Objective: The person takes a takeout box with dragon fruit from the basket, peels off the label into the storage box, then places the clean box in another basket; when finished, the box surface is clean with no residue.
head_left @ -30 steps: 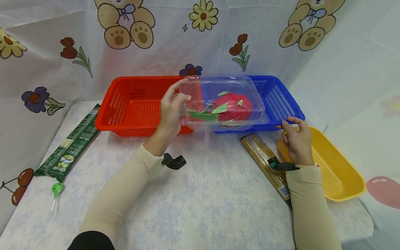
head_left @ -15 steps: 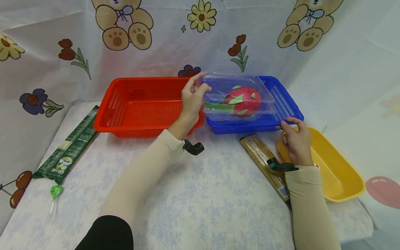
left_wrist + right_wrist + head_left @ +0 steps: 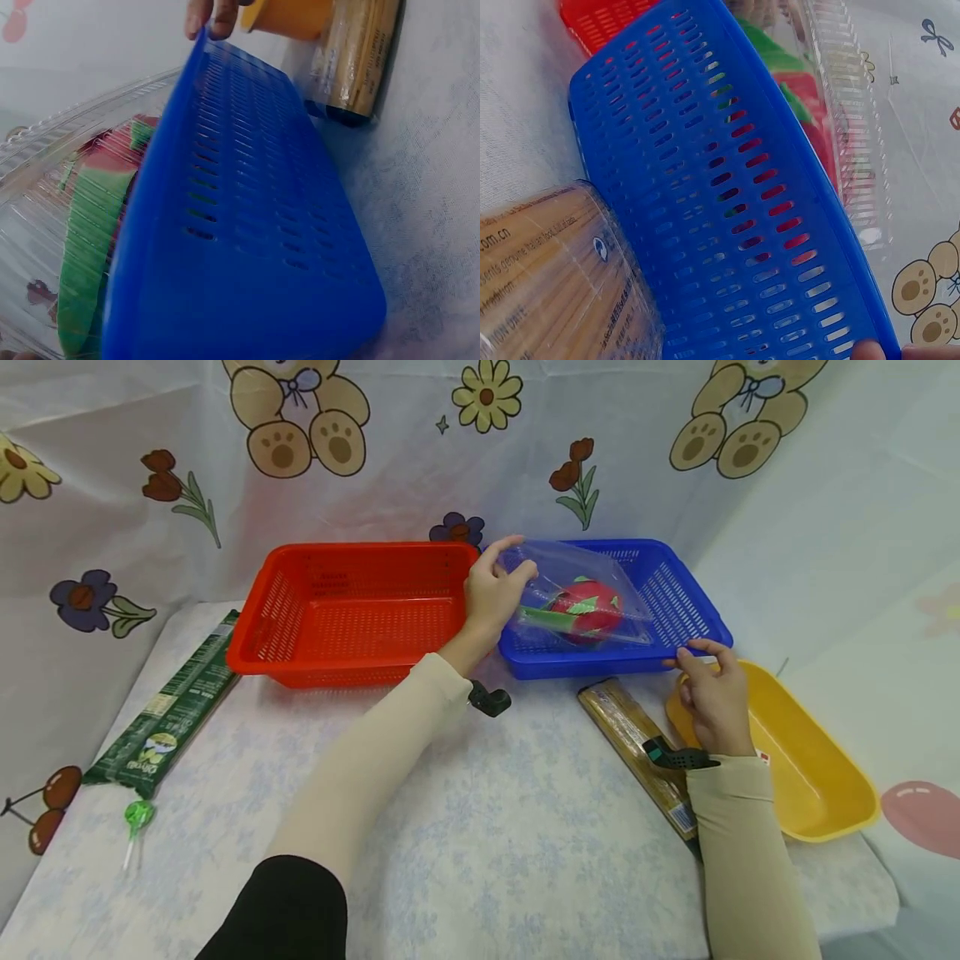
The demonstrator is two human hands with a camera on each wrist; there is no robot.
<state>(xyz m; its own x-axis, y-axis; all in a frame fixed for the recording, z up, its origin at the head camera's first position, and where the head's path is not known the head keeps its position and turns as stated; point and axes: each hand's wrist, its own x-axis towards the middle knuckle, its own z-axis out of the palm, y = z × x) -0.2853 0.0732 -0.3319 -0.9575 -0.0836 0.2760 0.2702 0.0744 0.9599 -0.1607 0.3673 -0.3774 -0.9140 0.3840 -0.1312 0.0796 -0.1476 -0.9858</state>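
My left hand (image 3: 489, 589) grips the left end of a clear plastic clamshell box (image 3: 630, 602). Through its lid show a red dragon fruit (image 3: 600, 610) with green scales and a long green piece (image 3: 90, 255). The box sits tilted within the blue basket (image 3: 693, 597), its ridged edge (image 3: 847, 112) rising above the basket's rim in the right wrist view. Whether it touches the basket's floor is hidden. At the basket's front right corner, my right hand (image 3: 712, 702) pinches the rim between thumb and finger.
A red basket (image 3: 360, 680) stands left of the blue one. Near my right forearm lie a spaghetti pack (image 3: 637, 752) and a yellow tub (image 3: 825, 777). A green packet (image 3: 168, 710) and a green lollipop (image 3: 138, 814) lie at the table's left side.
My left hand has carried the clear box with the dragon fruit rightward, off the red basket's edge and down into the blue basket. My right hand stays on the rim.
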